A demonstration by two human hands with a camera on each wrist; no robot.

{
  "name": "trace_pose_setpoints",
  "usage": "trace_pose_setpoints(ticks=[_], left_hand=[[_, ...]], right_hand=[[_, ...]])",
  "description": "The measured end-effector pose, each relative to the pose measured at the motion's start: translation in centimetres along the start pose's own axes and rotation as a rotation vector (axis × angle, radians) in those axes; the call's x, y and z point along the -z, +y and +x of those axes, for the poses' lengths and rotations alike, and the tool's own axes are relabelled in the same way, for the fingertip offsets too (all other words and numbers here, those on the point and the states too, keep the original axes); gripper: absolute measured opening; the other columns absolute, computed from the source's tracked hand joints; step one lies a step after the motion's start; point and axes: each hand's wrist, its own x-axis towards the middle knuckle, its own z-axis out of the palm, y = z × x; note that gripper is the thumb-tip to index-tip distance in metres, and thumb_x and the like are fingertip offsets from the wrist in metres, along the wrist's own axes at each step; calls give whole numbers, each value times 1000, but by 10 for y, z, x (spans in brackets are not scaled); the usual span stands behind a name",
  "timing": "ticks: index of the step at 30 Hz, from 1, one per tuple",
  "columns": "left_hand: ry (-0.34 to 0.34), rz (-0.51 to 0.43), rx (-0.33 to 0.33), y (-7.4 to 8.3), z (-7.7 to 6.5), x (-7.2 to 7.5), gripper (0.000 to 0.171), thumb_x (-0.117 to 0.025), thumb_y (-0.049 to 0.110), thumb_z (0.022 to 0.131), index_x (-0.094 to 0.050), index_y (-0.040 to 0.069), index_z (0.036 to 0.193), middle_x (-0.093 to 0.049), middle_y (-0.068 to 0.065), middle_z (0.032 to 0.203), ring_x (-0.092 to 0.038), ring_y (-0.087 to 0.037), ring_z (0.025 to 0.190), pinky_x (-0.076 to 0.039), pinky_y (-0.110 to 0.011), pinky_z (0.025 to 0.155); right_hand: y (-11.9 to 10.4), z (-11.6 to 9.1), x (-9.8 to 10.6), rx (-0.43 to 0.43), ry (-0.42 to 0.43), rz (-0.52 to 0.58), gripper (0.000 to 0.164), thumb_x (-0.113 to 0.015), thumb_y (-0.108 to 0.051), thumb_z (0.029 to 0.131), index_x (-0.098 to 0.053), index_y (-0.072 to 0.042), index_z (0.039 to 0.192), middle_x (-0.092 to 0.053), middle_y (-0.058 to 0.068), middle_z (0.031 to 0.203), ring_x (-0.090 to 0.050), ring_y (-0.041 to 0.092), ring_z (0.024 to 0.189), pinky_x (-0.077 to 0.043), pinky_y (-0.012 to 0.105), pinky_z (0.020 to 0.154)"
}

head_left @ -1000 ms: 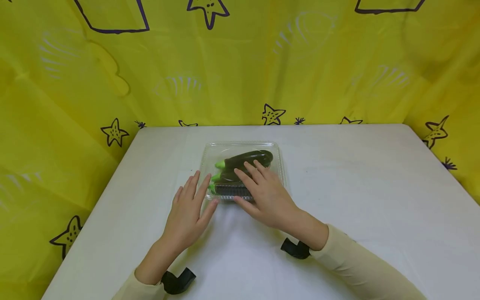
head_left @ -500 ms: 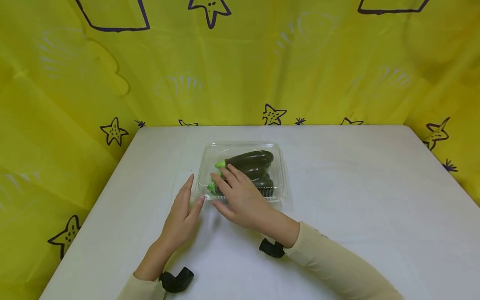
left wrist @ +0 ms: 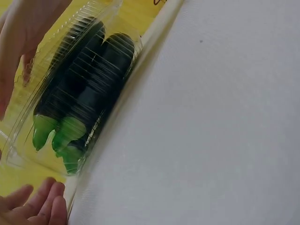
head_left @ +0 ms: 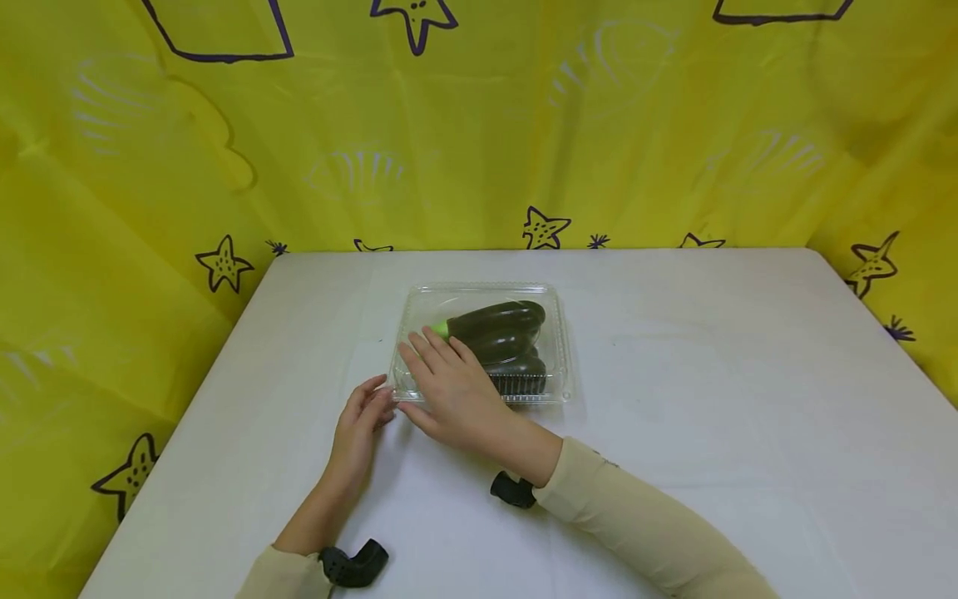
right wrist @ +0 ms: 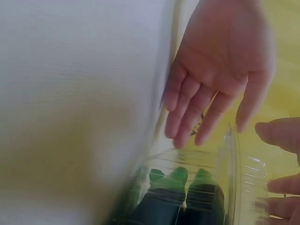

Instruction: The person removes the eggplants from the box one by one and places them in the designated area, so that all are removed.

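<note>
A clear plastic clamshell box [head_left: 555, 366] lies lid-down on the table, holding three dark eggplants [head_left: 497, 318] with green stem ends pointing left. My right hand [head_left: 458, 395] is spread over the left part of the lid, fingers fairly straight; whether it touches the plastic cannot be told. At the box's near left corner is my left hand [head_left: 356, 437], its fingers loosely bent. In the right wrist view that left hand [right wrist: 220, 75] shows its palm, fingertips close to the end of the box. The green stem ends [left wrist: 69, 133] show through the plastic in the left wrist view.
The box stands on a white-covered table [head_left: 696, 374]. Behind and to the left hangs a yellow curtain [head_left: 479, 125] with starfish drawings. Black wrist-worn pieces [head_left: 355, 566] sit at both cuffs.
My right hand has moved left across the lid, from the middle to the left side. The left hand has shifted slightly left and its fingers have bent. The box has stayed put.
</note>
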Motion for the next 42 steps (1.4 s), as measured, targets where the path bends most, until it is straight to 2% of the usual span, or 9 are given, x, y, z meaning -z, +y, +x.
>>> trace_pose_setpoints(ticks=[2, 4, 8, 16, 23, 27, 33, 42], left_hand=[[21, -86, 44, 0, 2, 1, 37, -40, 17, 98, -43, -8, 124, -54, -6, 107, -54, -8, 92, -43, -22, 81], [30, -156, 60, -1, 4, 2, 33, -39, 15, 98, -47, -10, 117, -57, -2, 97, -56, -8, 87, -44, -22, 78], [29, -212, 73, -1, 6, 4, 27, -40, 8, 95, -50, -12, 111, -60, 0, 89, -57, -10, 83, -45, -23, 75], [29, -237, 73, -2, 4, 4, 21, -43, 2, 91, -52, -10, 106, -61, -2, 88, -58, -11, 79, -46, -24, 74], [6, -244, 58, -2, 3, 5, 18, -46, 3, 90, -54, -9, 102, -61, -2, 88, -60, -12, 80, -46, -25, 75], [11, -237, 47, -2, 3, 5, 17, -47, 1, 89, -54, -9, 101, -62, -3, 86, -60, -12, 79, -47, -25, 74], [27, -236, 42, -3, 4, 3, 12, -50, 1, 87, -58, -3, 95, -63, -1, 82, -59, -10, 75, -47, -24, 71], [20, -224, 40, -5, 3, 5, 18, -51, 2, 88, -57, -9, 100, -64, -1, 83, -60, -11, 76, -47, -24, 70]], right_hand=[[-1, 2, -1, -8, -10, -11, 66, -57, -44, 86, -42, -2, 134, -43, 14, 136, -32, 28, 130, -28, 46, 101], [-2, 4, -3, -20, -21, -19, 67, -57, -45, 86, -42, -1, 134, -43, 15, 136, -32, 28, 130, -28, 45, 101], [-4, 6, -4, -51, -51, -33, 68, -57, -47, 86, -43, 0, 133, -42, 15, 136, -33, 28, 129, -28, 43, 101], [-10, 9, -4, -110, -114, -61, 71, -59, -49, 83, -45, 0, 132, -43, 15, 136, -36, 28, 127, -28, 43, 101], [-13, 11, -4, -118, -108, -93, 72, -60, -51, 82, -47, 2, 130, -45, 17, 133, -38, 29, 126, -29, 44, 100], [-14, 12, -5, -119, -100, -116, 73, -60, -51, 81, -48, 3, 128, -46, 18, 132, -40, 29, 124, -30, 44, 99], [-14, 12, -8, -126, -78, -147, 70, -62, -49, 81, -51, 3, 125, -48, 18, 131, -42, 27, 123, -32, 43, 98], [-15, 13, -11, -129, -74, -165, 68, -61, -48, 81, -53, 3, 125, -49, 17, 130, -42, 26, 123, -33, 42, 97]])
